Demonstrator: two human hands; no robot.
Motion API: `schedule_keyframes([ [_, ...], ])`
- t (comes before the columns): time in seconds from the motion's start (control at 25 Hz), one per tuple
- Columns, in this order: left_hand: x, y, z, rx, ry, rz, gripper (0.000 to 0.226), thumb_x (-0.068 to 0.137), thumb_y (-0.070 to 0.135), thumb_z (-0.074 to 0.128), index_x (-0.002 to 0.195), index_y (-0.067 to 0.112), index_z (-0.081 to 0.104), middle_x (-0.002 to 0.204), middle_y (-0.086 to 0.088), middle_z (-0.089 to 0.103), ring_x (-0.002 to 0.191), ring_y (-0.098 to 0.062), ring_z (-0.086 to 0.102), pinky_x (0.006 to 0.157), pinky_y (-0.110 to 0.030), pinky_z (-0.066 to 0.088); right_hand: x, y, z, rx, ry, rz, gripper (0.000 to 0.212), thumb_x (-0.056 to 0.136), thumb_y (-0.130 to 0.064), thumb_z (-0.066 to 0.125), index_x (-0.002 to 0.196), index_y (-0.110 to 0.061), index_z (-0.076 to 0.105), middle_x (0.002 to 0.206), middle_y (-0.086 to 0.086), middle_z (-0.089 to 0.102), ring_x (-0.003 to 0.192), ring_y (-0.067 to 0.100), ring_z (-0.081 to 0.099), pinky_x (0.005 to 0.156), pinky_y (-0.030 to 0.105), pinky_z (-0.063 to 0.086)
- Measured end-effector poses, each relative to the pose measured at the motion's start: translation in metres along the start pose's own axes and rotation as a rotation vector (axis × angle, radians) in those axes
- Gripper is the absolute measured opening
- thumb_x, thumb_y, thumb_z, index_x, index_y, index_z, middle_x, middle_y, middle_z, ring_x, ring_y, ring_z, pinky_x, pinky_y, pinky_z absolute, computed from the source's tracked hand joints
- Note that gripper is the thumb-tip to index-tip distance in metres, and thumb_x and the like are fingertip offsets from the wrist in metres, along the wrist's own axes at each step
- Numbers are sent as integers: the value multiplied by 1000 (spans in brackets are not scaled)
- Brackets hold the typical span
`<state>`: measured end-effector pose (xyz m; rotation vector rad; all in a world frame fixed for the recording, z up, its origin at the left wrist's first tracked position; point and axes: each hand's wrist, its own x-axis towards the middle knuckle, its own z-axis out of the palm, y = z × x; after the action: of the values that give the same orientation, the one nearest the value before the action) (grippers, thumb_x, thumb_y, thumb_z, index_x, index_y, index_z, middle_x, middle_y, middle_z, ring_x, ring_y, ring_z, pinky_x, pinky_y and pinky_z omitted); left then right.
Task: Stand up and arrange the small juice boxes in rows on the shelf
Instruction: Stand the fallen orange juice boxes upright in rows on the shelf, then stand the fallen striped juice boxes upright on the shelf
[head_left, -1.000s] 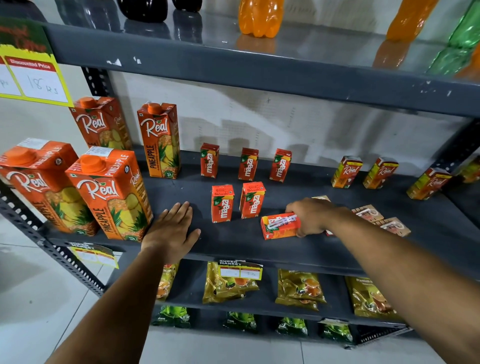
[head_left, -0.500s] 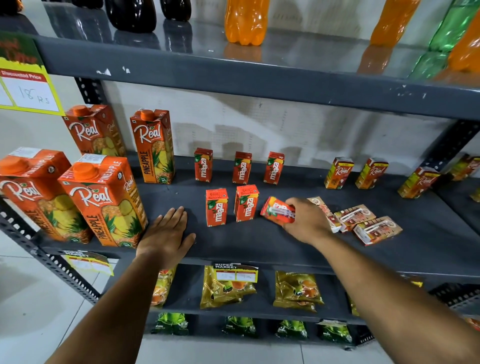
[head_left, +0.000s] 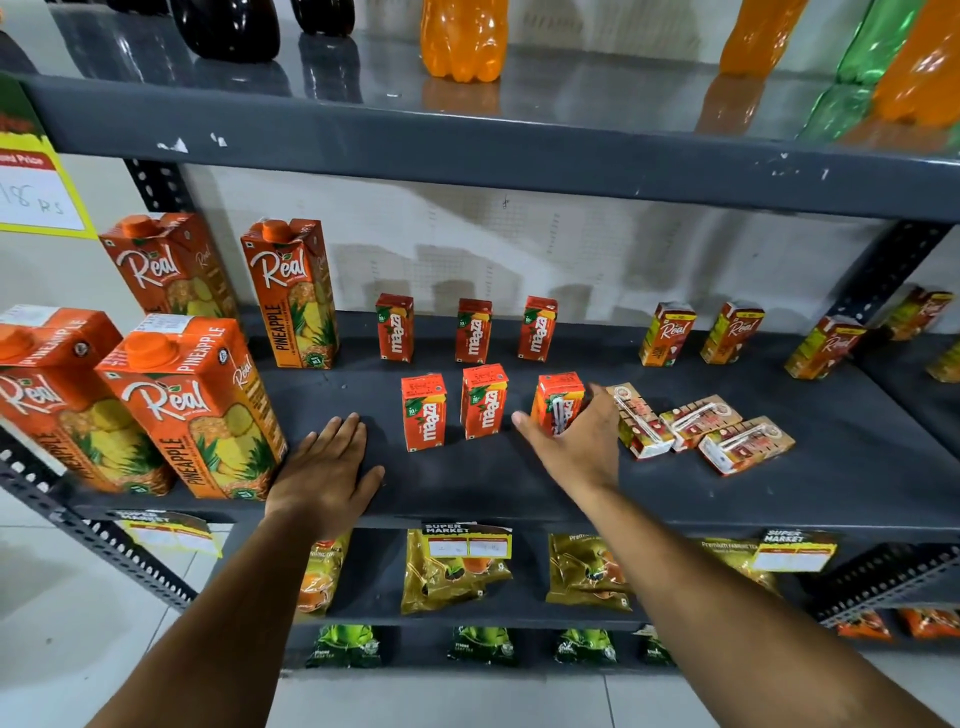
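On the dark grey shelf (head_left: 467, 478) three small red Maaza boxes (head_left: 474, 331) stand in a back row. In front of them stand two more (head_left: 453, 410), and a third Maaza box (head_left: 558, 408) stands upright to their right, straw side towards me, with my right hand (head_left: 576, 441) wrapped around it. My left hand (head_left: 327, 467) lies flat, palm down, near the shelf's front edge. Three small Real boxes (head_left: 701, 428) lie flat just right of my right hand. Three more small Real boxes (head_left: 732, 335) stand at the back right.
Tall Real pineapple cartons (head_left: 192, 410) stand at the left end of the shelf. Soda bottles (head_left: 462, 39) line the shelf above. Gold snack packets (head_left: 452, 566) fill the shelf below. A slotted upright post (head_left: 883, 270) rises at the right.
My right hand lifted a lying Maaza box, swung it left and stood it upright as third in the front row. My left hand stayed flat on the shelf.
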<state>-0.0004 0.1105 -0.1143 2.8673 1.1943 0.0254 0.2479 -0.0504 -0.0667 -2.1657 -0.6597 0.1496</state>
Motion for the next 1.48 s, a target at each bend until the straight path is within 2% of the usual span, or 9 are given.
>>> schedule_keyframes([
  [0.16, -1, -1, -1, -18, 3, 8, 71, 95, 54, 21, 150, 12, 8, 161, -4, 5, 147, -20, 2, 118, -37, 5, 23, -24, -24, -260, -58, -191, 86, 68, -64, 69, 134, -13, 45, 134, 12, 50, 121, 29, 52, 94, 44, 49],
  [0.4, -1, -1, -2, -9, -6, 17, 71, 95, 55, 18, 150, 11, 8, 161, -4, 3, 147, -20, 1, 118, -37, 4, 60, -65, -58, -849, -545, -576, 69, 83, -12, 64, 145, -25, 37, 148, 7, 46, 132, 30, 44, 101, 42, 45],
  [0.6, -2, -1, -2, -6, -1, 21, 71, 95, 55, 18, 150, 12, 8, 162, -4, 2, 147, -20, 0, 118, -37, 4, 68, -67, -73, -1012, -680, -823, 70, 83, -70, 19, 139, -36, 43, 151, -5, 42, 138, 20, 37, 111, 41, 31],
  [0.68, 0, -2, -1, -1, 0, 22, 71, 95, 54, 18, 150, 12, 9, 161, -4, 2, 147, -19, 0, 118, -37, 4, 71, -60, -76, -1084, -672, -959, 61, 89, -66, 17, 143, -42, 34, 155, -8, 35, 140, 19, 33, 113, 40, 28],
  [0.8, -1, -3, 1, -12, -13, 25, 71, 94, 55, 17, 150, 11, 13, 161, -4, 6, 147, -19, 2, 118, -36, 5, 79, -52, -93, -929, -551, -822, 64, 95, -14, 45, 150, -30, 18, 160, 3, 24, 141, 27, 30, 111, 41, 34],
  [0.88, -10, -3, 1, -92, 55, 30, 75, 91, 58, 13, 148, 9, 23, 158, -5, 20, 146, -19, 11, 117, -37, 12, 95, -41, -114, -826, -438, -679, 71, 87, -5, 57, 148, -20, 25, 153, 10, 35, 133, 32, 42, 104, 40, 42],
  [1.08, -62, 71, 12, -217, 299, 136, 69, 97, 52, 18, 130, 3, 52, 138, -14, 53, 134, -26, 40, 108, -43, 35, 138, 7, -150, -817, -555, -415, 54, 87, -27, 66, 136, -16, 47, 126, 10, 63, 109, 28, 59, 90, 37, 49],
  [1.28, -16, 232, 7, -228, 272, 327, 61, 98, 46, 22, 138, 7, 44, 149, -10, 40, 142, -25, 27, 116, -36, 18, 148, 33, -152, -840, -720, -336, 60, 84, -35, 70, 135, -13, 49, 125, 9, 63, 109, 27, 60, 93, 40, 50],
  [1.48, 23, 293, 18, -72, 119, 132, 75, 90, 52, 6, 147, 5, 20, 158, -13, 17, 146, -26, 12, 118, -38, 11, 131, 46, -126, -865, -672, -303, 71, 62, -78, 63, 89, -12, 59, 87, 1, 62, 89, 25, 62, 79, 37, 46],
])
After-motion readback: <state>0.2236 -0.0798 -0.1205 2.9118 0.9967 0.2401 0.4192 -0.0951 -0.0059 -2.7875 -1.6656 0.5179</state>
